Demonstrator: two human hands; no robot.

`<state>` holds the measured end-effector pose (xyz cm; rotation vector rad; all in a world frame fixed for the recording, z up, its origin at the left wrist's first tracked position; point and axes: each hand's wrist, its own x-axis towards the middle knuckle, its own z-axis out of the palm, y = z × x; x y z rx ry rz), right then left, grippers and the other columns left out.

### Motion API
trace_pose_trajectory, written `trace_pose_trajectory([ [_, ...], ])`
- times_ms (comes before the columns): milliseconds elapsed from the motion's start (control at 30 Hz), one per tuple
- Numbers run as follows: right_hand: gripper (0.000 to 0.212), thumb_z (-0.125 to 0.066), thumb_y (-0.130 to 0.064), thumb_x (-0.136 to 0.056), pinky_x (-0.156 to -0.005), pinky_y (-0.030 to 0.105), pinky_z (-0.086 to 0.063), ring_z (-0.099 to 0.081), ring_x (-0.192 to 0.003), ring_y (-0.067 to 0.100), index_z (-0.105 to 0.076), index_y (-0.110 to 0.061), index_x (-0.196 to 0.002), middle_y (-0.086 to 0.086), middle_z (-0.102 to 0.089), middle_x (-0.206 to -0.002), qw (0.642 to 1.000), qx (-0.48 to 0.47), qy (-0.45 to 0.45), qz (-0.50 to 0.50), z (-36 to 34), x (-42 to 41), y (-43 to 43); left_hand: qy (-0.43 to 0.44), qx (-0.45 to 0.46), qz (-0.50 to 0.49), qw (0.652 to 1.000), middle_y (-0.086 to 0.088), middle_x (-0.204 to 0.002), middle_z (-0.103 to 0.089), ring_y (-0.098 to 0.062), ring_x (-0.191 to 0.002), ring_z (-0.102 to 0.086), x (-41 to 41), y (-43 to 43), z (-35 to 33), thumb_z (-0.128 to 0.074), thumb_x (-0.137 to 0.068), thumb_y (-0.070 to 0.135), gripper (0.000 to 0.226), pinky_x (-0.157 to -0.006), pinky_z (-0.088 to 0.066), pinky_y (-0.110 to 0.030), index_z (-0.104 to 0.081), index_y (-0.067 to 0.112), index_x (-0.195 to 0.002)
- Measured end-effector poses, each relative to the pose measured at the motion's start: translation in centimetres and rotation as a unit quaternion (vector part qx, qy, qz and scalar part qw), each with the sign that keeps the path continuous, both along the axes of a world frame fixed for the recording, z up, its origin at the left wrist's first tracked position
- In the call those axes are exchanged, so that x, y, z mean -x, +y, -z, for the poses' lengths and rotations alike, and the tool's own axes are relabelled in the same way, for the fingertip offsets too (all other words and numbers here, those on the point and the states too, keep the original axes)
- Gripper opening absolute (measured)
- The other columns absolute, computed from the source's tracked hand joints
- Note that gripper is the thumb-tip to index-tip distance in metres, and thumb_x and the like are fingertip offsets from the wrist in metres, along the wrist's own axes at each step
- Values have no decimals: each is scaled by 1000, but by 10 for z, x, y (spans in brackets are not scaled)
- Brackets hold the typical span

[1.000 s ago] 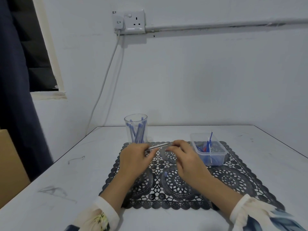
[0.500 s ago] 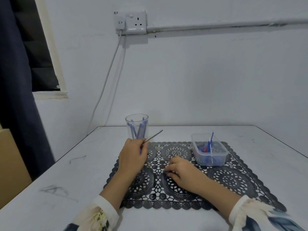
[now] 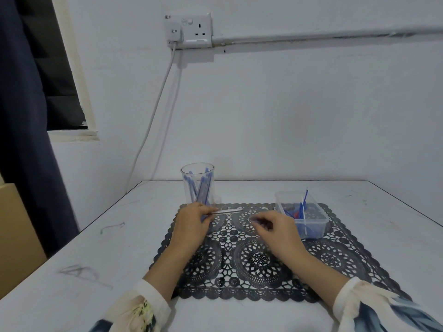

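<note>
My left hand (image 3: 191, 224) pinches a thin clear pen barrel (image 3: 225, 212), which lies nearly level and points right over the black lace mat (image 3: 261, 259). To its right, my right hand (image 3: 279, 230) has curled fingers pinching a small bluish piece (image 3: 255, 220), blurred by motion. A short gap separates the barrel's tip from my right fingertips. A clear plastic cup (image 3: 197, 185) with several blue pens stands just behind my left hand. At the mat's back right, a clear plastic box (image 3: 311, 222) holds blue refills and small parts.
The mat lies on a white table (image 3: 119, 248) against a white wall. A socket with a white cable (image 3: 153, 116) hangs above the cup. A dark curtain (image 3: 21, 116) and a brown cardboard box (image 3: 14, 236) stand at the left.
My right hand let go of the barrel, dropped to the mat, and has come back up with a small piece. My left hand tilted the barrel up, then lowered it level.
</note>
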<state>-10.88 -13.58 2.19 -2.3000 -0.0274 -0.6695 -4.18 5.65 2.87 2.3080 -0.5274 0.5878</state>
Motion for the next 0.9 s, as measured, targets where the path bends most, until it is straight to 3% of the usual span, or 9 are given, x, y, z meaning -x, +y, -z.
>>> trace_pose_trajectory([
  [67, 18, -65, -17, -86, -69, 5, -45, -59, -76, -1, -71, -18, -103, -13, -64, -83, 998, -60, -21, 12, -1, 1, -1, 10, 4, 10, 1000, 3, -94, -67, -9, -83, -56, 1, -1, 0, -68, -83, 18, 23, -82, -44, -17, -71, 23, -105],
  [133, 19, -65, -18, -85, -78, 19, -53, -63, -78, 4, -70, -21, -103, -15, -64, -85, 994, -103, -26, 13, -3, 3, -2, 14, 4, 18, 1000, 7, -91, -65, -3, -80, -51, 2, -1, -1, -68, -84, 16, 23, -80, -38, -11, -71, 24, -105],
  [233, 19, -65, -14, -85, -81, 34, -55, -66, -78, 10, -70, -24, -101, -16, -65, -87, 991, -132, -26, -1, -5, 4, -2, 21, 3, 33, 999, 8, -91, -66, 0, -76, -50, 5, -4, -1, -67, -84, 15, 23, -81, -40, -10, -71, 24, -105],
  [367, 20, -67, -12, -83, -80, 35, -55, -65, -81, 10, -71, -28, -95, -15, -66, -89, 990, -138, -30, -24, -5, 4, -2, 21, 4, 52, 998, 8, -91, -67, 9, -70, -48, 8, -6, -2, -68, -83, 17, 23, -70, -36, 2, -71, 24, -105],
  [500, 26, -68, -12, -82, -78, 37, -55, -65, -83, 11, -68, -36, -89, -11, -67, -89, 988, -147, -35, -37, -4, 2, -3, 13, -7, 52, 999, 4, -93, -69, -7, -79, -58, 9, -7, -2, -68, -84, 20, 23, -73, -38, -7, -71, 23, -106],
  [900, 31, -69, -8, -81, -81, 39, -55, -66, -82, 13, -67, -40, -84, -8, -69, -87, 982, -174, -42, -55, -1, 1, -6, -5, -10, 59, 998, 5, -90, -70, -7, -76, -59, 10, -7, -2, -69, -83, 22, 23, -74, -43, -12, -71, 25, -106],
])
